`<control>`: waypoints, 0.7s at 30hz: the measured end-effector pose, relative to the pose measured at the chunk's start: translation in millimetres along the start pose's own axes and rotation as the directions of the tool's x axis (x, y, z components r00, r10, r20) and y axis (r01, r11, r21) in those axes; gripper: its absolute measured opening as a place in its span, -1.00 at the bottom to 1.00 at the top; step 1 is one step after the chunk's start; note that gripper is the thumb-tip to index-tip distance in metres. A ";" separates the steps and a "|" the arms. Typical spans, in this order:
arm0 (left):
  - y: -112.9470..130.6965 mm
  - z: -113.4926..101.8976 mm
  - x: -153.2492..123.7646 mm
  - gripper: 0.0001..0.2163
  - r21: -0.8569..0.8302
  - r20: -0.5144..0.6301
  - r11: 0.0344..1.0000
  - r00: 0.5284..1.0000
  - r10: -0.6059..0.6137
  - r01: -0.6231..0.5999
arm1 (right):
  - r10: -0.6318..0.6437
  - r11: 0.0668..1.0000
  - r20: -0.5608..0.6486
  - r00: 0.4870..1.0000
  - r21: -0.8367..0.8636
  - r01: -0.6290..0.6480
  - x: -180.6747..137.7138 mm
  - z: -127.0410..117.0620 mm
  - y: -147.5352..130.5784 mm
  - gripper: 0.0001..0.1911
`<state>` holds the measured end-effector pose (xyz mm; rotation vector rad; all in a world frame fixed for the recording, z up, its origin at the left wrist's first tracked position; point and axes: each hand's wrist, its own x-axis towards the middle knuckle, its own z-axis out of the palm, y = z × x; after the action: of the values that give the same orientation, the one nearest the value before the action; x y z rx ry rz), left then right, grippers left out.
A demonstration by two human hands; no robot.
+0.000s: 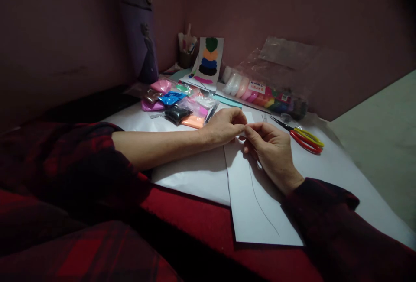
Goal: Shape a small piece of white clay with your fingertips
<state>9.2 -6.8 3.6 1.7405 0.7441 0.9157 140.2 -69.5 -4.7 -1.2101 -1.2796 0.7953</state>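
My left hand [223, 127] and my right hand [272, 152] meet at their fingertips above a white sheet of paper [247, 204]. Both are closed in a pinch. Between the fingers shows a bit of something small and white, too hidden to name. A thin dark curved line runs down the sheet from beneath my right hand toward its lower edge. Right of my right hand lie scissors [305, 140] with one red and one yellow handle, blades pointing to the upper left.
Colourful packets of modelling clay [172, 98] lie behind my left forearm. A long plastic pack of coloured clay [260, 93] rests along the wall. A painted card [209, 63] leans near a cup [186, 59] of tools. A purple bottle [139, 30] stands at left.
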 end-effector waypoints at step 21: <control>-0.2 0.7 -0.5 -0.96 -0.006 0.007 1.000 1.000 0.001 -0.001 | 0.012 1.000 0.006 1.000 0.006 -0.012 -0.4 1.9 -1.7 -0.78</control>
<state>9.5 -7.4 3.1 1.7385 0.7355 0.9112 137.9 -69.8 -3.4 -1.2122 -1.2754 0.8112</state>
